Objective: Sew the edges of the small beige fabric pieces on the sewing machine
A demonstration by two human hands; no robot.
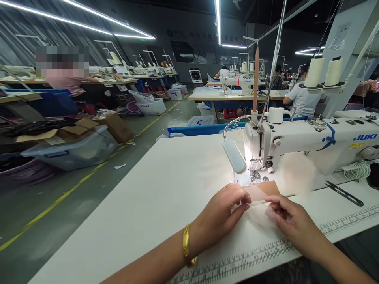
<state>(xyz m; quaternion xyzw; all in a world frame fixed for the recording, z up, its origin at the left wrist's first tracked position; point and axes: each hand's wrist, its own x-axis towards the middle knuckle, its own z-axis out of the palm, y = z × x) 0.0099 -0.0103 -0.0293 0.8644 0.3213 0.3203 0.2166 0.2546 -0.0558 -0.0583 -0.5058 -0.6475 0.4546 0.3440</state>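
A small piece of pale, sheer fabric [255, 194] lies in front of the sewing machine's needle area, just short of the presser foot [255, 176]. My left hand [223, 207], with a gold bracelet [186, 240] at its wrist, pinches the fabric's left edge between thumb and fingers. On the other side, my right hand [291, 221] has its fingers curled round the right part of the cloth, slightly blurred. A flat brown area [270, 187] shows at the fabric's right end; whether it is a separate piece I cannot tell. The white sewing machine [299, 138] stands beyond both hands.
Black thread snips [345, 193] lie right of my right hand. A printed ruler strip [257, 256] runs along the table's front edge. Thread cones [314, 73] stand above the machine. Plastic bins [79, 150] line the aisle at left, and other people sit at machines farther back.
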